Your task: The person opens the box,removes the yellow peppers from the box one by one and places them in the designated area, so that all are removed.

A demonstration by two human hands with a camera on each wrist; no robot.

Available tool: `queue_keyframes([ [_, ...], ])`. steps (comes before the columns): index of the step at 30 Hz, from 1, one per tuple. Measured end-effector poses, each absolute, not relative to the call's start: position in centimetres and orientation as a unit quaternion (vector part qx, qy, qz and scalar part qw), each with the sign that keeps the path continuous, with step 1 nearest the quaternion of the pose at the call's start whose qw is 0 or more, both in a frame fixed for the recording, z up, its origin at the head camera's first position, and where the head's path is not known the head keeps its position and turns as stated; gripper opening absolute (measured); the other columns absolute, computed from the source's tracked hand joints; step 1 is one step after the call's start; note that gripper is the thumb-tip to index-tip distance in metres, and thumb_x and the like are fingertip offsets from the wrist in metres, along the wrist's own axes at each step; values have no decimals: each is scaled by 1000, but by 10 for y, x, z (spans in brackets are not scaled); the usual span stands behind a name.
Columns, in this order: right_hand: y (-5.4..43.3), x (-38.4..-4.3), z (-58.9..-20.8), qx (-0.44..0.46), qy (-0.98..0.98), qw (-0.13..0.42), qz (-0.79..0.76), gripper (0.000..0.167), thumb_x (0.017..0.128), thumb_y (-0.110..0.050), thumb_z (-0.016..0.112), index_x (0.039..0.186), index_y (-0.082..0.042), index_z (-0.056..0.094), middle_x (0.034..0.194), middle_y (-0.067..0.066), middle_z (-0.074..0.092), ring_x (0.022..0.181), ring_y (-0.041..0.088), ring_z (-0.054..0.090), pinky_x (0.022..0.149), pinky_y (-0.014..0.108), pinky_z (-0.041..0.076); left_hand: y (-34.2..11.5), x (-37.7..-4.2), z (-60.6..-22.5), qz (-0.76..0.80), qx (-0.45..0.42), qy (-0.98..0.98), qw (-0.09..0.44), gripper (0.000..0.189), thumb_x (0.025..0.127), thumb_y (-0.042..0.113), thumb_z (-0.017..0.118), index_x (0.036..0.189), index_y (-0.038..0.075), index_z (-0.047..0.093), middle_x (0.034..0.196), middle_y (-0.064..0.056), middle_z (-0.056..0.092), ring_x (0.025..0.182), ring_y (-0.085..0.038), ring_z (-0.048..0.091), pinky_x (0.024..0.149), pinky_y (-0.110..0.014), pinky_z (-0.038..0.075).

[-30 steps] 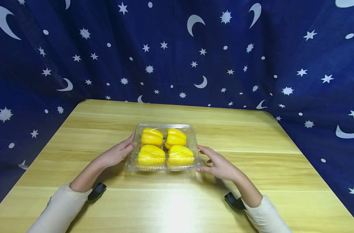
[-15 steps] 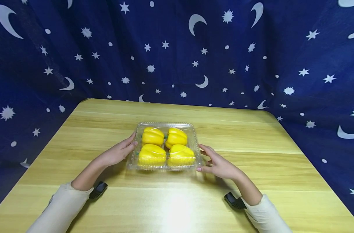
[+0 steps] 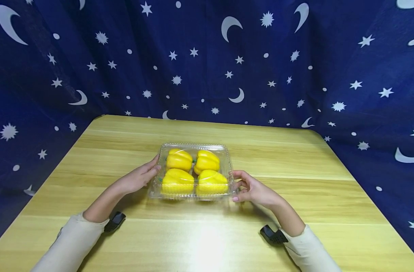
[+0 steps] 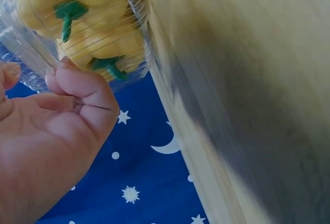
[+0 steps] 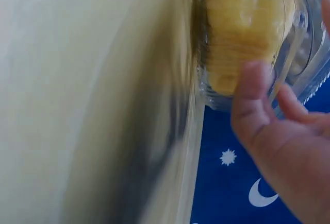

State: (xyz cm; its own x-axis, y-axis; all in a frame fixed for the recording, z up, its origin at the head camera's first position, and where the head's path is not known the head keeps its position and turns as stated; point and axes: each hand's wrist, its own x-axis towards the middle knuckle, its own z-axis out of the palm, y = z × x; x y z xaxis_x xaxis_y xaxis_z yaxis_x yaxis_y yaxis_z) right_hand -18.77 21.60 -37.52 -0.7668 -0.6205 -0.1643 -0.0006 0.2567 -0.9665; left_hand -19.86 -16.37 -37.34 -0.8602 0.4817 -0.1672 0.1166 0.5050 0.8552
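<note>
A clear plastic clamshell container [image 3: 193, 148] with a ridged rim stands mid-table, lid down over several yellow bell peppers [image 3: 177, 181]. Green stems show through its wall in the left wrist view. My left hand [image 3: 137, 179] holds the left side, its fingers bent against the rim and the thumb beside them. On the right side, my right hand [image 3: 256, 190] grips the container near its front corner, thumb low and index finger higher up. The right wrist view has a fingertip [image 5: 256, 74] right at the ridged wall in front of a pepper [image 5: 242, 23].
The wooden table [image 3: 200, 230] stretches around the container on all sides. A dark blue curtain [image 3: 193, 90] with white moons and stars hangs behind and beside it. Black wrist cameras [image 3: 114, 222] sit below both hands, at the cuffs of light sleeves.
My right hand's fingers have drawn in closer around the container's right edge. The left hand and the container stay nearly where they were; the head view has shifted slightly.
</note>
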Motion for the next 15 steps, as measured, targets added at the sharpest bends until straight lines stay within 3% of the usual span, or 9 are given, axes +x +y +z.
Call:
queue_keyframes([
  [3, 218, -190, -377, -232, 721, 283, -587, 82, 77, 0, 66, 140, 4, 15, 100, 10, 46, 82, 11, 52, 67, 24, 50, -165, -198, -374, 466, 177, 844, 197, 66, 99, 42, 22, 145, 5, -10, 149, -27, -2, 130, -48, 22, 90, -61, 38],
  [7, 221, -193, -379, -268, 678, 307, -612, 84, 78, 2, 63, 141, 7, 7, 98, 8, 45, 79, 9, 52, 67, 21, 49, -166, -198, -374, 466, 177, 844, 198, 66, 100, 41, 22, 145, 6, -11, 149, -26, -3, 130, -48, 21, 90, -61, 38],
  [15, 223, -196, -380, -288, 687, 298, -597, 65, 92, -7, 48, 140, 8, 6, 91, 3, 50, 71, 8, 50, 66, 26, 47, -165, -200, -372, 447, 182, 858, 173, 66, 100, 40, 22, 145, 1, -6, 149, -27, 0, 129, -47, 25, 98, -56, 32],
])
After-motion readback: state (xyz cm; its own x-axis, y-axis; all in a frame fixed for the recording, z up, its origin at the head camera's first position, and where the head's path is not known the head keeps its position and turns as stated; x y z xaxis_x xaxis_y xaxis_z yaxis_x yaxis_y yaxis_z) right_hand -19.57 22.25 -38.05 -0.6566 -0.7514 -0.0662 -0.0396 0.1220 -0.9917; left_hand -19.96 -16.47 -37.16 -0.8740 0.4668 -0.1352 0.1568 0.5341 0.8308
